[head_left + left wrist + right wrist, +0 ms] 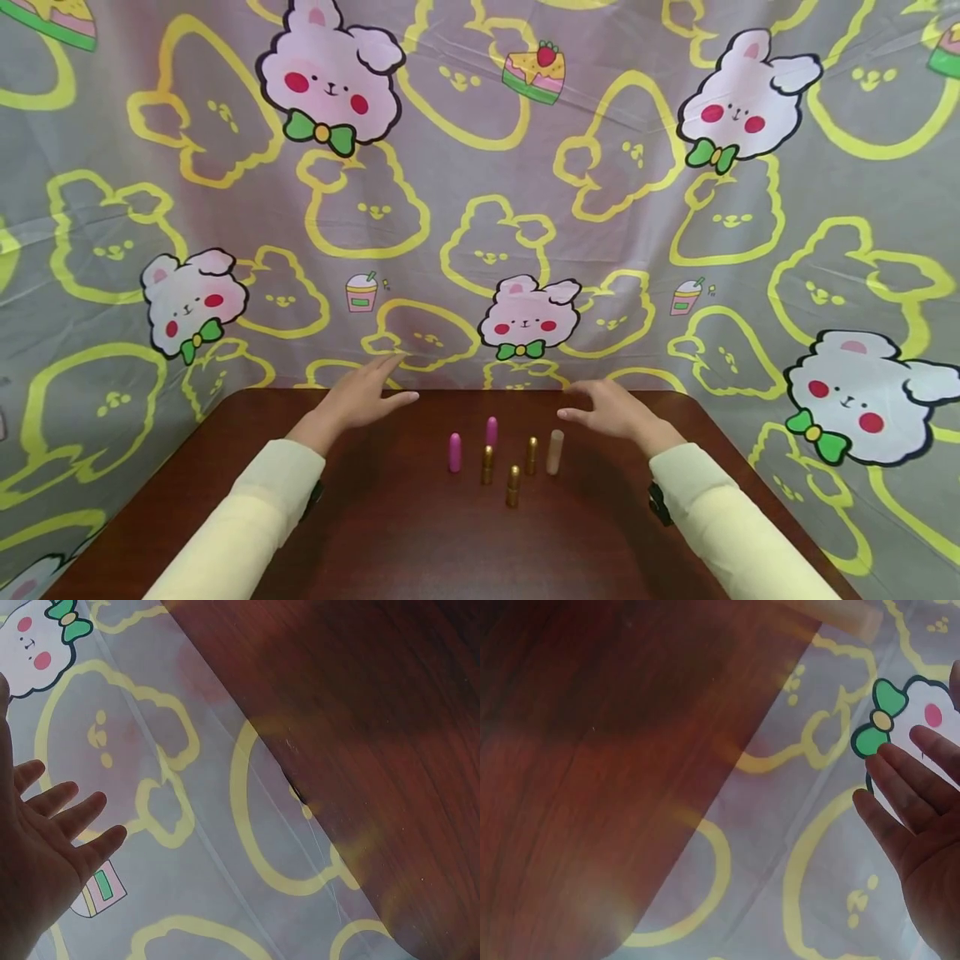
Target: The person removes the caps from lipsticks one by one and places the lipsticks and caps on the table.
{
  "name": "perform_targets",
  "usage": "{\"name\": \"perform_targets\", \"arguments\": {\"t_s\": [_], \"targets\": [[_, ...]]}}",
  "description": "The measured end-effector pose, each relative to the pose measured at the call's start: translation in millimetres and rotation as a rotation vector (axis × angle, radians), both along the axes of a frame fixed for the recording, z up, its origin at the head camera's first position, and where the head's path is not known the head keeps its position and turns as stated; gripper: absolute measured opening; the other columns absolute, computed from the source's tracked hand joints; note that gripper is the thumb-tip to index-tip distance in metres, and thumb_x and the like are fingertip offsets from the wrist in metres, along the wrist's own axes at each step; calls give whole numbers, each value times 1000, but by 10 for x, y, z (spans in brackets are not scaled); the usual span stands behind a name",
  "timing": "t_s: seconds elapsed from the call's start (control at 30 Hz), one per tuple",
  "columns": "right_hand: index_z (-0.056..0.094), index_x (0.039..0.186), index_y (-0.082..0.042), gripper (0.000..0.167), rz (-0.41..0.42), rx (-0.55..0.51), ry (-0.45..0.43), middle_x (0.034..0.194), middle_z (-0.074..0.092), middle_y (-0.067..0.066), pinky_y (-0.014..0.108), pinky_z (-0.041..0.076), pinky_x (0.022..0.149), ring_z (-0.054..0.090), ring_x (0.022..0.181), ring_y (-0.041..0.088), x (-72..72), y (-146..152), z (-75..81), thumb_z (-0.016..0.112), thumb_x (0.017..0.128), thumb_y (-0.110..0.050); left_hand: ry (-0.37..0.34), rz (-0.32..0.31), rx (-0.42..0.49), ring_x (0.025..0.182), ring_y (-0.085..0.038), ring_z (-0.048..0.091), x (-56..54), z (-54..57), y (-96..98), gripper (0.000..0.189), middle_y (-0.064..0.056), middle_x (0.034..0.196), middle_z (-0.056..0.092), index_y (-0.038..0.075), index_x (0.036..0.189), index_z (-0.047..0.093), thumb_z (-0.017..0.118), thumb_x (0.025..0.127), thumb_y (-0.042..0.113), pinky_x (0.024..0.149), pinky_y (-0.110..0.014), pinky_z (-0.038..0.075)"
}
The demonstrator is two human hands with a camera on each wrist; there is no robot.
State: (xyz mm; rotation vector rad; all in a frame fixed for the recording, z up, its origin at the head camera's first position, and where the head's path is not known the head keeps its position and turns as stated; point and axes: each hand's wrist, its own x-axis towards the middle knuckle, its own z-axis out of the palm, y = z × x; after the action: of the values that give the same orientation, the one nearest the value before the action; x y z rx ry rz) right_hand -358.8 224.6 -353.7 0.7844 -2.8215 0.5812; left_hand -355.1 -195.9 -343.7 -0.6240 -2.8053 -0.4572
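My left hand (363, 393) is held above the far left part of the table, fingers spread and holding nothing; its palm shows in the left wrist view (45, 855). On the far right, my right hand (611, 408) hovers likewise, with nothing in its spread fingers (900, 795). Between them stand small upright bullet-shaped pieces: a pink one (454, 453), a second pink one (491, 432) farther back, and three gold ones, at left (487, 465), front (513, 487) and right (532, 456). Nearest the right hand is a taller beige cylinder (555, 452). Neither hand touches any piece.
The dark wood table (420, 550) has rounded far corners. A grey cloth (465, 175) printed with rabbits and yellow outlines hangs close behind it and along both sides. Dark straps (660, 504) circle the wrists at the pale yellow sleeves (720, 525).
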Motion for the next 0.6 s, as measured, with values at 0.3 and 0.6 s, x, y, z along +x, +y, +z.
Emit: {"name": "perform_targets", "arguments": {"t_s": [0.3, 0.6], "targets": [[63, 124, -2, 53, 10, -17, -87, 122, 63, 12, 48, 45, 97, 58, 114, 29, 19, -62, -160, 74, 85, -38, -33, -8, 12, 134, -42, 36, 55, -86, 53, 84, -20, 150, 37, 12, 154, 28, 58, 90, 59, 104, -61, 31], [66, 117, -1, 43, 65, -50, -145, 110, 68, 7, 45, 51, 88, 63, 102, 24, 36, -122, -270, 76, 85, -28, -50, -19, 38, 134, -37, 39, 100, -189, 79, 82, -16, 148, 42, 10, 150, 36, 60, 89, 59, 105, -56, 33]]}}
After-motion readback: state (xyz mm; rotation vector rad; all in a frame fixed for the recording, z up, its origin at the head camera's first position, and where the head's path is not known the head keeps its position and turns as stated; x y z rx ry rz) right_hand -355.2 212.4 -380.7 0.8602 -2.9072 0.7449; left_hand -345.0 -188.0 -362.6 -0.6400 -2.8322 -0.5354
